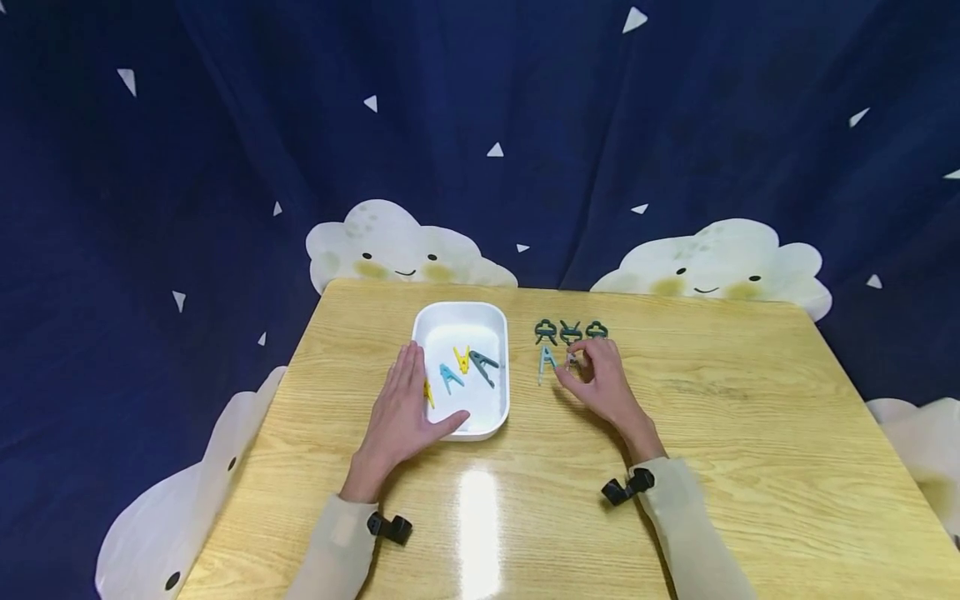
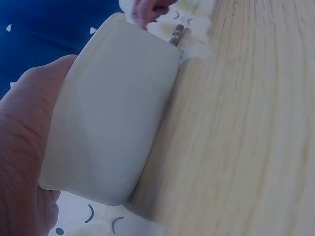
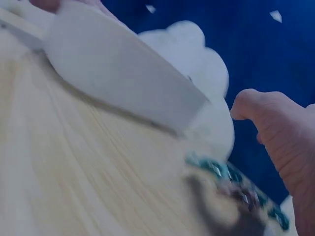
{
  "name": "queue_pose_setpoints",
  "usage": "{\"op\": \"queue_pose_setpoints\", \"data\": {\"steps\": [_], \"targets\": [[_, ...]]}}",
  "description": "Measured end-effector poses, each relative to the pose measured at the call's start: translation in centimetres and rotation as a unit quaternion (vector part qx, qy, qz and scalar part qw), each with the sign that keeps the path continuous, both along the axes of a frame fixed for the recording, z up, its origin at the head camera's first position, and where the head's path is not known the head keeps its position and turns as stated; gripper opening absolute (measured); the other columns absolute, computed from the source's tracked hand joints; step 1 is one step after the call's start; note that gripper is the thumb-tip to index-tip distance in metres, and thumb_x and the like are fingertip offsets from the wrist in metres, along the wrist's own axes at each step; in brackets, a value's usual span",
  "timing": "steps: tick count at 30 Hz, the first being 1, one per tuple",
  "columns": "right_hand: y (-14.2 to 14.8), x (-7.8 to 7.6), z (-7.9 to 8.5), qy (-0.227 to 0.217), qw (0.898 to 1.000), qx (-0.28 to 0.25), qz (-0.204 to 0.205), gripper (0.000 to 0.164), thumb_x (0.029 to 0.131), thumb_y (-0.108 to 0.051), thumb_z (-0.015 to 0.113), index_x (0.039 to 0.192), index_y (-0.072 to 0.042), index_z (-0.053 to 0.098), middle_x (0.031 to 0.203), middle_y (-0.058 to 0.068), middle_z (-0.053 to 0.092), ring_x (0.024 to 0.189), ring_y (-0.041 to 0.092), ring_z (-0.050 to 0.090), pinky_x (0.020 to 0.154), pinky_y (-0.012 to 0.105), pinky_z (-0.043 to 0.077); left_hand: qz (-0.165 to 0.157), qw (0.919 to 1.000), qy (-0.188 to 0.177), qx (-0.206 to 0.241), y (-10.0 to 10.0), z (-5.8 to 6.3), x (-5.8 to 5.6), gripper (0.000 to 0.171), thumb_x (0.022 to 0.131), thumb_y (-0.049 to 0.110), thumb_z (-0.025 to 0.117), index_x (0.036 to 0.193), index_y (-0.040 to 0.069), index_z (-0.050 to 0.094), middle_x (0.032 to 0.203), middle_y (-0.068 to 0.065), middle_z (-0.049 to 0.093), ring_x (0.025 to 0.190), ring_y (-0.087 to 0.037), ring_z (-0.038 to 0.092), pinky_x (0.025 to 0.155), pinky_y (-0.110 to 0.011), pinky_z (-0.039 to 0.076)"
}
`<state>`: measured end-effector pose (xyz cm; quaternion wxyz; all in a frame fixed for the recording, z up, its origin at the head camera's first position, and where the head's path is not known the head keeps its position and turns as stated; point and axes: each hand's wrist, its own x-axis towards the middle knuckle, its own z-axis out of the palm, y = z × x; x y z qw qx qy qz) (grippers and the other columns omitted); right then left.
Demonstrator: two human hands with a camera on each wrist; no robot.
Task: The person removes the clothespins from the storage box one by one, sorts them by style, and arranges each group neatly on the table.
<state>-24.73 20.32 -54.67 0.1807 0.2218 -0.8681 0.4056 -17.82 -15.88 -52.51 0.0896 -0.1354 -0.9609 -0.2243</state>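
A white rectangular tub stands on the table with a light blue clothespin, a dark grey-green clothespin and two yellow clothespins inside. My left hand rests along its left rim, fingers straight and thumb reaching over the near end. Right of the tub, my right hand hovers with thumb and index finger parted around a small greyish clip. In the right wrist view the thumb is apart from the clips. Another light blue clothespin lies just left of that hand.
Three dark green clips lie in a row behind the right hand, the rightmost close to its fingers. The wooden table ends at a dark blue curtain printed with clouds and triangles. Both wrists carry black camera straps.
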Motion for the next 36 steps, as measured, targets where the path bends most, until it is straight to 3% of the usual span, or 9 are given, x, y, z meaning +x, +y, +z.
{"op": "queue_pose_setpoints", "data": {"steps": [7, 12, 16, 19, 23, 29, 36], "targets": [[-5.0, 1.8, 2.8, 0.021, 0.997, 0.054, 0.056, 0.016, 0.091, -0.022, 0.079, 0.097, -0.01, 0.072, 0.074, 0.006, 0.052, 0.081, 0.017, 0.043, 0.081, 0.038, 0.035, 0.0, 1.0, -0.008, 0.001, -0.1, 0.0, 0.1, 0.133, 0.082, 0.085, 0.061, 0.165, -0.003, 0.007, 0.175, -0.019, 0.004, 0.162, -0.03, 0.003, 0.131, -0.047, 0.015], [-8.5, 2.5, 4.2, 0.024, 0.992, 0.114, 0.051, 0.011, 0.095, -0.025, 0.074, 0.094, -0.014, 0.074, 0.072, -0.003, 0.052, 0.076, 0.015, 0.045, 0.072, 0.032, 0.039, -0.001, 1.0, -0.007, -0.005, -0.1, 0.0, 0.1, 0.132, 0.082, 0.085, 0.06, 0.165, -0.004, 0.008, 0.175, -0.018, 0.002, 0.162, -0.032, 0.005, 0.131, -0.047, 0.016], [-11.4, 2.7, 4.9, 0.035, 0.98, 0.194, 0.041, 0.017, 0.095, -0.025, 0.071, 0.097, -0.01, 0.077, 0.076, -0.003, 0.06, 0.077, 0.018, 0.052, 0.072, 0.034, 0.045, 0.001, 0.9999, -0.006, -0.01, -0.1, -0.1, 0.1, 0.132, 0.082, 0.085, 0.059, 0.165, -0.004, 0.008, 0.174, -0.021, 0.007, 0.162, -0.03, 0.004, 0.131, -0.046, 0.016], [-13.4, 2.6, 5.0, 0.043, 0.96, 0.277, 0.012, 0.021, 0.095, -0.025, 0.07, 0.1, -0.005, 0.075, 0.084, 0.005, 0.065, 0.083, 0.025, 0.056, 0.075, 0.039, 0.048, 0.001, 0.9999, -0.007, -0.011, -0.1, -0.1, 0.1, 0.132, 0.082, 0.086, 0.058, 0.165, -0.004, 0.008, 0.174, -0.021, 0.006, 0.162, -0.028, 0.002, 0.131, -0.044, 0.014], [-15.8, 2.0, 4.6, 0.029, 0.925, 0.376, -0.041, 0.028, 0.093, -0.027, 0.069, 0.103, -0.001, 0.071, 0.091, 0.011, 0.063, 0.089, 0.029, 0.056, 0.077, 0.039, 0.048, -0.004, 1.0, -0.001, -0.005, 0.0, -0.2, 0.0, 0.131, 0.083, 0.085, 0.058, 0.165, -0.005, 0.009, 0.174, -0.021, 0.006, 0.162, -0.03, 0.003, 0.131, -0.046, 0.015], [-17.9, 1.1, 3.8, -0.01, 0.884, 0.457, -0.096, 0.037, 0.095, -0.032, 0.067, 0.105, 0.003, 0.068, 0.092, 0.01, 0.054, 0.088, 0.026, 0.049, 0.076, 0.034, 0.045, -0.009, 0.9999, 0.009, -0.006, -0.1, -0.3, 0.0, 0.13, 0.083, 0.083, 0.061, 0.164, -0.007, 0.01, 0.173, -0.023, 0.009, 0.162, -0.033, 0.006, 0.131, -0.047, 0.017], [-18.3, 1.2, 3.6, -0.03, 0.838, 0.525, -0.146, 0.039, 0.101, -0.037, 0.062, 0.09, 0.0, 0.07, 0.089, 0.008, 0.045, 0.086, 0.025, 0.038, 0.07, 0.032, 0.035, -0.011, 0.9998, 0.015, -0.008, 0.0, -0.3, 0.0, 0.131, 0.083, 0.083, 0.061, 0.164, -0.007, 0.01, 0.173, -0.024, 0.01, 0.161, -0.035, 0.008, 0.131, -0.047, 0.016]]}}
